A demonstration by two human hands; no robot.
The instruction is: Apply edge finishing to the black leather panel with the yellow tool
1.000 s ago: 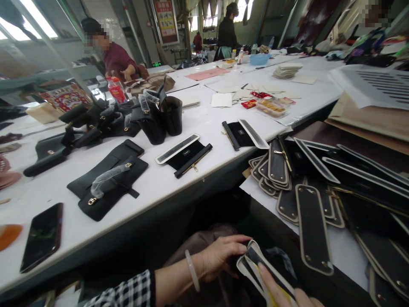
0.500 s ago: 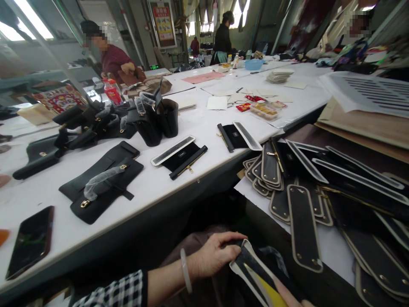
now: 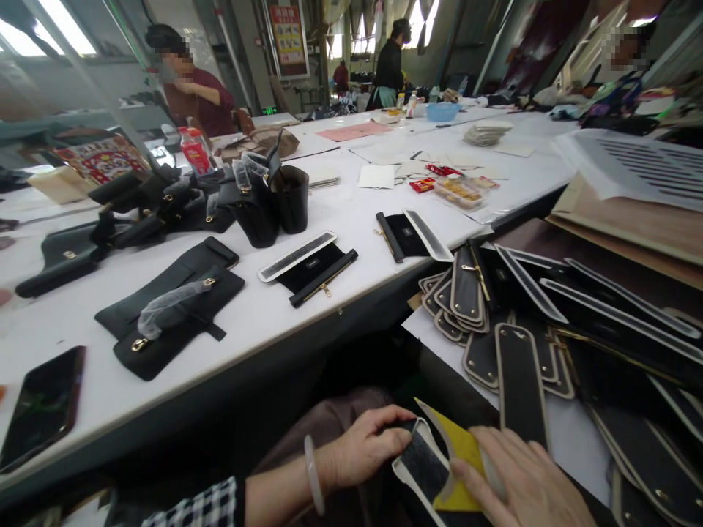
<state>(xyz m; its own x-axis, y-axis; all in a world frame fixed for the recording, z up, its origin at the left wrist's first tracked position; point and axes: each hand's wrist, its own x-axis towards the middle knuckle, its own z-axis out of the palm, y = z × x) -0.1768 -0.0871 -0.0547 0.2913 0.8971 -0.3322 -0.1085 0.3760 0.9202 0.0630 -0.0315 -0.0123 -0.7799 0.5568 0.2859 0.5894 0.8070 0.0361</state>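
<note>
Over my lap, my left hand (image 3: 373,446) pinches the near corner of a black bag panel with a white edge (image 3: 420,461). A pale bangle is on that wrist. My right hand (image 3: 521,476) grips a flat yellow piece (image 3: 461,446) with a curved grey edge and a pointed tip; its exact kind I cannot make out. The yellow piece lies over the panel's dark strip, touching or just above it. Beside my right hand, dark riveted straps with pale edges (image 3: 521,373) lie in a pile, one partly hidden behind the hand.
Two zippered black lining pieces (image 3: 315,271) lie on the white table (image 3: 307,337). Further left are a flat black bag (image 3: 176,307), upright black bags (image 3: 291,197) and a phone (image 3: 44,406). A stack of brown sheets (image 3: 626,219) is at right. Other people work across the table.
My right hand has come up into view with the yellow piece, which has turned and moved up over the panel. My left hand keeps its hold. The view has shifted slightly.
</note>
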